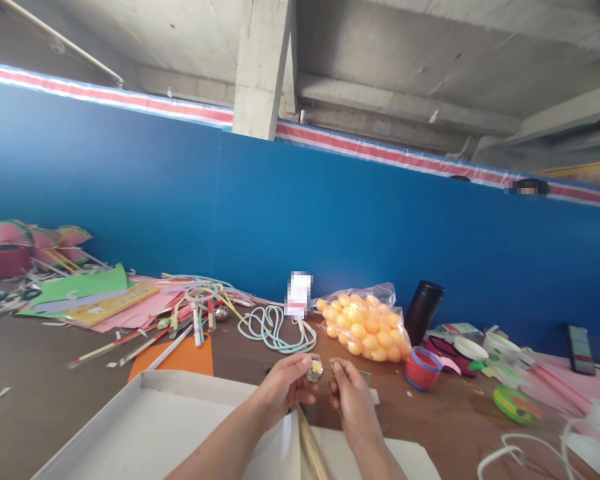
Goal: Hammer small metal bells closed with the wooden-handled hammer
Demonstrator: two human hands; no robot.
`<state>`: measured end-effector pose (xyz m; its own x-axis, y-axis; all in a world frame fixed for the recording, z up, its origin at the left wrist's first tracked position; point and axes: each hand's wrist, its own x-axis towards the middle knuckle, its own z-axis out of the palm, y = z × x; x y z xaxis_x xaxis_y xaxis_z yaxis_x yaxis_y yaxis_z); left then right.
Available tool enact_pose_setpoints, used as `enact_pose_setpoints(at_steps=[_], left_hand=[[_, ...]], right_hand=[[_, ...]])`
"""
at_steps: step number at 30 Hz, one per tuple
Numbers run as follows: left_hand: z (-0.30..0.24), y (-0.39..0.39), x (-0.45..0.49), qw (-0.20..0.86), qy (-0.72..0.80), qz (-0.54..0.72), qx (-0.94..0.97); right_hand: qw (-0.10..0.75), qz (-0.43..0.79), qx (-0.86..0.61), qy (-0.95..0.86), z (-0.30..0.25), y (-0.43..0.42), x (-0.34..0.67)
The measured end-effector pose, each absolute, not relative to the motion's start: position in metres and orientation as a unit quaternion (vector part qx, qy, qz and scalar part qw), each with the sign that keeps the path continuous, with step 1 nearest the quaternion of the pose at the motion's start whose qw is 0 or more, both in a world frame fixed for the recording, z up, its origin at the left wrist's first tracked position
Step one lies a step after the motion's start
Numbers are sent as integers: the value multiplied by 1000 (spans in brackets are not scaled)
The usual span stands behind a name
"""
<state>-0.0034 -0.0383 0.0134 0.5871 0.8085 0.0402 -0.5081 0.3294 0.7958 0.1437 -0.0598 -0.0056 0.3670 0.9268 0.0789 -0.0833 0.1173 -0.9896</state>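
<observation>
My left hand is closed, its thumb and fingers gripping a small shiny silver ball with a yellowish patch on its face. Just to the right, my right hand pinches its thumb and forefinger together, apart from the ball; whatever may be between those fingertips is too small to make out. Below both hands, a bundle of thin wooden sticks lies over a white box and white sheets. Behind them is a clear bag of orange balls.
A coiled pale blue cord lies behind my hands. Coloured paper, straws and scissors cover the left side. On the right are a red tape roll, a black bottle, a green tape roll and a white cable. A blue partition stands behind.
</observation>
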Motion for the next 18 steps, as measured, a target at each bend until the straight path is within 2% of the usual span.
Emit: enact_pose_setpoints(at_steps=[8,15,18], left_hand=[[22,-49,-4,806,137,358,451],[22,-48,-4,808,128,357,451],[21,-47,-4,811,124,356,447]], right_hand=[[581,265,-597,-486,4,-63,143],[569,248,-599,-505,3,-63,144],[580,280,-590,-488,3,-64,143]])
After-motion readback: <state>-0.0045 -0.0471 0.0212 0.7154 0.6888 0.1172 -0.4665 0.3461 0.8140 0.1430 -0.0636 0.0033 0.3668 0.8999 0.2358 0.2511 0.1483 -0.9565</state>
